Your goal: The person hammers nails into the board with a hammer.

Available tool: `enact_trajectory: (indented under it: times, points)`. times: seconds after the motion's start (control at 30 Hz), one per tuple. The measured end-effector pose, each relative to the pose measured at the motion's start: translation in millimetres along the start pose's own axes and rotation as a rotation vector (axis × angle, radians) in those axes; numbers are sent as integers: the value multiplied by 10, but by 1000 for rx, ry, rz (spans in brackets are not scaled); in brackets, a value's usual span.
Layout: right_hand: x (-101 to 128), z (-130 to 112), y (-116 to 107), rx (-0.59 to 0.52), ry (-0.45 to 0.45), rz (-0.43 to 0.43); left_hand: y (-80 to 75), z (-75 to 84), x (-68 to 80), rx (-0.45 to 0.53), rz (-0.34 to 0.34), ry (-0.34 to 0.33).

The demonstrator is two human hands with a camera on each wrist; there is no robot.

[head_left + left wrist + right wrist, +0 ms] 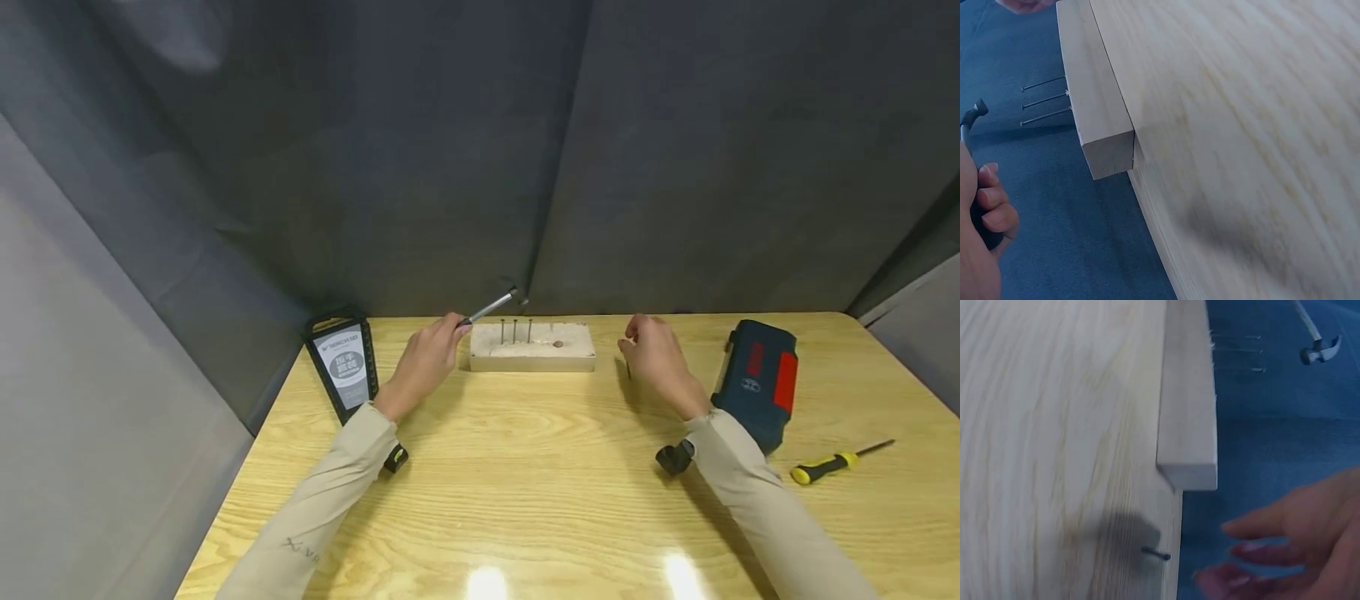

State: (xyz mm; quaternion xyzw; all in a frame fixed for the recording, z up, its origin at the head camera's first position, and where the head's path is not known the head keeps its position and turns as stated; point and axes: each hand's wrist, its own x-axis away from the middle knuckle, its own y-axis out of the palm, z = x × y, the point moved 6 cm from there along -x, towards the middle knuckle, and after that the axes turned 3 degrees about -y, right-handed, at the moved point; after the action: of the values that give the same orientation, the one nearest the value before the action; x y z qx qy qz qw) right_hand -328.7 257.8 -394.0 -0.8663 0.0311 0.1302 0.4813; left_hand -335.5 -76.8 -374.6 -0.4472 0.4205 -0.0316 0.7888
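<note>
We see a pale wooden block (532, 347) lying at the far edge of a table (525, 483), with three nails (516, 330) standing upright near its left end. Left of the block, the left hand (425, 360) grips a small hammer (491, 307) by the handle, its head raised above the nails, seemingly poised to strike. Right of the block, the right hand (654, 354) hovers above the table, wrist lifted, and appears to pinch a loose nail (628, 370), perhaps keeping it ready. Further right lie a blue case (757, 379) and a screwdriver (840, 461); left of the block stands a black package (343, 365).
</note>
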Motion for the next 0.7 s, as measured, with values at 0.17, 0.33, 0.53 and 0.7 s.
enact_trajectory:
  times: [0.17,0.33,0.53,0.7]
  points:
    - [-2,215,94,105,89,-87,26,2,12,0,12,9]
    - [-46,365,196,78,134,-157,55,-34,39,-4,-8,-11]
    - [-79,334,210,20,174,-197,76,-54,66,-12,-13,-18]
    - [-116,332,271,-12,180,-226,60,-59,83,-11,-8,-22]
